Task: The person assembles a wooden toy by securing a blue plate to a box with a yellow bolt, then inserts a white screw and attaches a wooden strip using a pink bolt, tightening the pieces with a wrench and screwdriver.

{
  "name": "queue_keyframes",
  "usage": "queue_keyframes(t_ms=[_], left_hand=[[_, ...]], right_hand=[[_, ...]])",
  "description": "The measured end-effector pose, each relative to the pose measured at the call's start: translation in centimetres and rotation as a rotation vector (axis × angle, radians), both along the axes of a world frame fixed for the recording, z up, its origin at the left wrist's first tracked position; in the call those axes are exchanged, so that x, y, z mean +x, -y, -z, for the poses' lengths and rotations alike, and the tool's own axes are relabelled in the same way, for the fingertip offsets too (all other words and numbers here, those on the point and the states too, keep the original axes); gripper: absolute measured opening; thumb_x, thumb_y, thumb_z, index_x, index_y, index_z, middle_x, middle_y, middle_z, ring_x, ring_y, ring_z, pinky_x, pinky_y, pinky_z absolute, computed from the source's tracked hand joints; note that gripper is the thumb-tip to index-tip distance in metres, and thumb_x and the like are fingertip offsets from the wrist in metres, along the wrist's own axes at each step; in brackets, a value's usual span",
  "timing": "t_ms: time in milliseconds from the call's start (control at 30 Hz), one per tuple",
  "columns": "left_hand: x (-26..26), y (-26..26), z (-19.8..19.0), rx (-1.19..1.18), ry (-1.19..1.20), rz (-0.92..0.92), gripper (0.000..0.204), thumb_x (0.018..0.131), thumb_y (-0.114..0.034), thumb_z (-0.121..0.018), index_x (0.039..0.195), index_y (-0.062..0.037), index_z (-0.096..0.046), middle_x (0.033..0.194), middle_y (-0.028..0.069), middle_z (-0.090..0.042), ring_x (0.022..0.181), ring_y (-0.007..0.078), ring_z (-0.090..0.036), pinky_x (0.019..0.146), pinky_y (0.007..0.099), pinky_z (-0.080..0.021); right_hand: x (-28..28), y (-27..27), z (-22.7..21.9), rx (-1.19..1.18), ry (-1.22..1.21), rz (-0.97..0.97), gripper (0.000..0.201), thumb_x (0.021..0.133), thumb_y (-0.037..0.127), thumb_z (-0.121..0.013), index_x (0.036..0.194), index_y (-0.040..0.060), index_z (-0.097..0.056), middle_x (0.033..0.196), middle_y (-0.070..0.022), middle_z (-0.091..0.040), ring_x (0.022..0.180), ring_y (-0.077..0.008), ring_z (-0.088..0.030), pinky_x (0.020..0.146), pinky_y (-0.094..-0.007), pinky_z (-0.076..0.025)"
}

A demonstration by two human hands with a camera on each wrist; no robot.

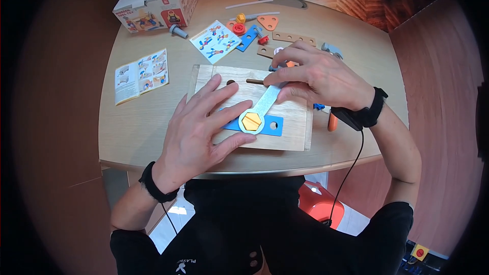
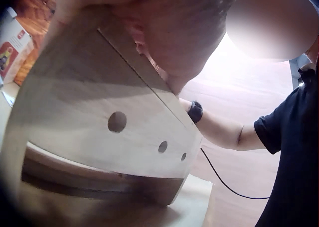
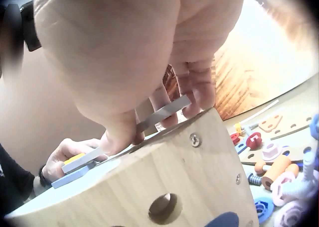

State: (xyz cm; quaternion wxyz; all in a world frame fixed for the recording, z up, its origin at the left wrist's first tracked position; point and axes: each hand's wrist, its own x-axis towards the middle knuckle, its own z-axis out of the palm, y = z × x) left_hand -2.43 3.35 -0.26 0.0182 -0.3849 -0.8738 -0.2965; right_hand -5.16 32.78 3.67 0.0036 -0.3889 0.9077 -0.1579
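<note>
A wooden toolbox-like block (image 1: 295, 112) lies before me, with a blue perforated strip (image 1: 275, 126) on its top. On the strip sits a yellow hexagonal bolt head (image 1: 251, 121), ringed by the end of a grey toy wrench (image 1: 266, 101). My right hand (image 1: 321, 74) pinches the wrench's handle between thumb and fingers, also seen from below in the right wrist view. Spread over the block's left side, my left hand (image 1: 198, 125) rests with extended fingers, its thumb and index fingertips close beside the bolt head. The left wrist view shows the block's side with round holes.
Behind the block lie an instruction sheet (image 1: 216, 42), a blue strip (image 1: 247, 38), an orange triangular plate (image 1: 268, 22) and several toy bolts and nuts. An open leaflet (image 1: 141, 76) lies at left, near a grey bolt (image 1: 178, 31) and the toy's box (image 1: 155, 2).
</note>
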Motion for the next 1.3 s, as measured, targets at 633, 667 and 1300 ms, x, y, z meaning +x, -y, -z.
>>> queue_keyframes(t_ms=[633, 667, 1300], left_hand=[[0.2, -0.1, 0.2, -0.007, 0.118, -0.022, 0.058, 0.076, -0.032, -0.085, 0.132, -0.0213, -0.073, 0.149, 0.0099, -0.058, 0.148, 0.0372, -0.041, 0.116, 0.0477, -0.042], [0.2, -0.2, 0.2, -0.003, 0.11, -0.015, 0.058, 0.076, -0.032, -0.085, 0.132, -0.0213, -0.073, 0.149, 0.0099, -0.058, 0.148, 0.0372, -0.041, 0.116, 0.0477, -0.042], [0.6, -0.1, 0.0, 0.052, 0.114, -0.02, 0.051, 0.082, -0.031, -0.082, 0.13, -0.0161, -0.073, 0.148, 0.0136, -0.058, 0.149, 0.0376, -0.039, 0.114, 0.0455, -0.042]], right_hand=[[2.8, 0.0, 1.3, 0.015, -0.089, 0.149, 0.027, 0.091, 0.032, -0.069, 0.111, 0.013, -0.069, 0.111, -0.0095, -0.062, 0.109, -0.0288, -0.059, 0.091, -0.0403, -0.052], [2.9, 0.1, 1.3, 0.019, -0.097, 0.156, 0.027, 0.091, 0.032, -0.069, 0.111, 0.013, -0.069, 0.111, -0.0095, -0.062, 0.109, -0.0288, -0.059, 0.091, -0.0403, -0.052], [4.1, 0.3, 0.7, 0.039, -0.131, 0.179, 0.029, 0.093, 0.034, -0.067, 0.112, 0.0116, -0.07, 0.118, -0.0121, -0.063, 0.113, -0.0315, -0.06, 0.093, -0.0425, -0.053]])
